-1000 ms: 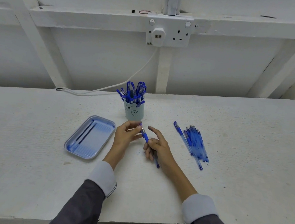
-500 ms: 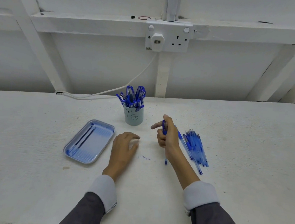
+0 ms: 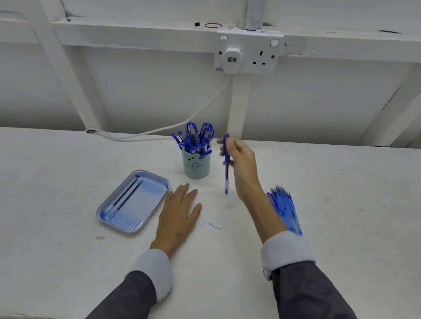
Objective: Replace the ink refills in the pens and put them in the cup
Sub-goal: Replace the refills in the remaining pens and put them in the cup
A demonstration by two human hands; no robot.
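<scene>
Fingers point(image 3: 231, 148), right hand point(image 3: 241, 163): curled round a slim blue plastic pen point(image 3: 226, 173), upright, just right of the cup.
Left hand point(image 3: 178, 215): flat on the white table point(image 3: 48, 196), holding nothing.
Done: pale green bear-face cup point(image 3: 196, 167) holds many blue pens.
Remaining: I judge this pen goes in next; the loose blue pile point(image 3: 286, 211) waits.
Around: blue plastic tray point(image 3: 103, 212), two dark refills point(image 3: 124, 197) inside.
Obstruction: crowded cup mouth.

There was one cup point(image 3: 196, 167), its blue pens point(image 3: 196, 139) too crowded to count, and one pen point(image 3: 226, 166) apart. One tray point(image 3: 147, 197) held two refills point(image 3: 126, 197). One heap of further refills point(image 3: 285, 211) was too tangled to count.
</scene>
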